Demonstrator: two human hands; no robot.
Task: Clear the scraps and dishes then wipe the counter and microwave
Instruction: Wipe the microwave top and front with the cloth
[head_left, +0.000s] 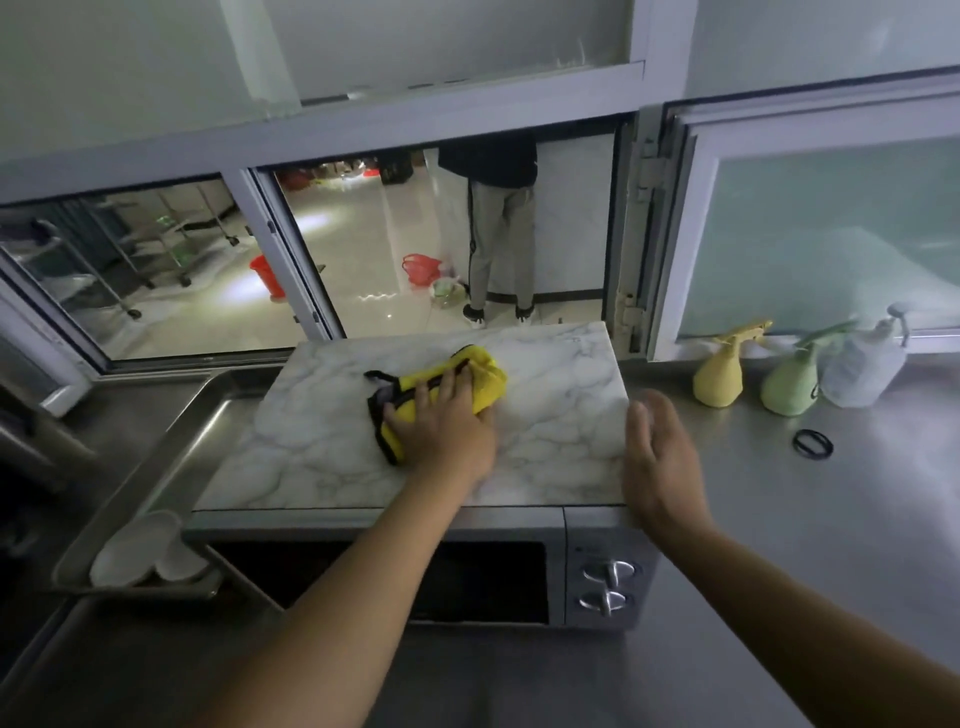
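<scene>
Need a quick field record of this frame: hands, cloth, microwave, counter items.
left hand: left hand presses flat on the yellow cloth
right hand: right hand open, at the right edge of the microwave top, holds nothing
cloth: bunched, black trim, on the marble-patterned top
microwave: microwave door shut, two knobs at the right
tray: metal tray left of the microwave, white bowls in its near end
counter right: yellow spray bottle, green spray bottle, clear pump bottle, black ring

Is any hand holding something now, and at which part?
The left hand presses the yellow cloth flat at its near middle; the right hand holds nothing.
</scene>
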